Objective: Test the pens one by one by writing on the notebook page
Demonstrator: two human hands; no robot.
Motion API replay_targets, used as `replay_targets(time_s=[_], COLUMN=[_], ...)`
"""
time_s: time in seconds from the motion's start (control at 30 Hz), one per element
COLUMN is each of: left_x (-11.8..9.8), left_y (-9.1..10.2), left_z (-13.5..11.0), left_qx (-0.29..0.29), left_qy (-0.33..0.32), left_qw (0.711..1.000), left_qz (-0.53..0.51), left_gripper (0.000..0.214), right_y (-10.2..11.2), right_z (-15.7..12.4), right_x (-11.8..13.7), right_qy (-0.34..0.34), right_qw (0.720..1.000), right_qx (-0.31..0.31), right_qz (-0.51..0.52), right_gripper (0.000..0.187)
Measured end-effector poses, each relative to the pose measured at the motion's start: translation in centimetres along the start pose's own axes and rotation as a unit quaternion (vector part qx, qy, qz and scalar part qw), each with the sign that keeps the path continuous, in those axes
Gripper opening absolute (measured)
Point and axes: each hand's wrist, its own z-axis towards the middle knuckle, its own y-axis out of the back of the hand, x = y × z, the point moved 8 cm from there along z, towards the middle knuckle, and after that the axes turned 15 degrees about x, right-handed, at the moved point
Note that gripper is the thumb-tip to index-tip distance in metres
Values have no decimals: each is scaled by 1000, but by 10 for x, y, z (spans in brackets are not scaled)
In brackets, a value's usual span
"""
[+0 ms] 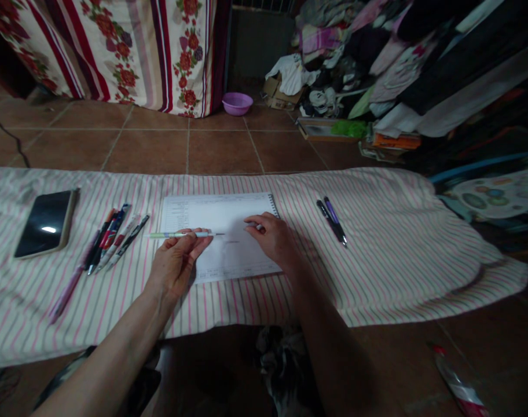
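Note:
My left hand (pixel 179 255) is closed around a slim pale green and white pen (pixel 160 235), held level above the notebook. A thin point sticks out of the pen's right end. Over the right part of the spiral notebook (pixel 233 263), my right hand (pixel 270 234) pinches a small greyish piece (pixel 259 227), perhaps a part of the pen; its kind is too small to make out. The two hands are apart, with the pen's point between them. Printed lines show along the page's edges, and a short dark line lies near its middle.
Several pens (pixel 112 237) lie left of the notebook, beside a dark-screened phone (pixel 44 223). Two more pens (pixel 332 220) lie to the right. A striped cloth (pixel 389 249) covers the table. A purple basin (pixel 237 104) and piled clothes stand beyond it.

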Motion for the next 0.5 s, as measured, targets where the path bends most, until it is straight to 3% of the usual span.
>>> replay_targets(time_s=[0.5], left_x=[0], left_y=[0], left_z=[1], left_qx=[5], left_qy=[-3], left_qw=[1000], left_qz=[11], left_gripper=[22], right_y=[2], right_z=[-2], right_x=[-13], right_qy=[-2], right_qw=[1000], right_qx=[-18], right_qz=[21], right_gripper=[9])
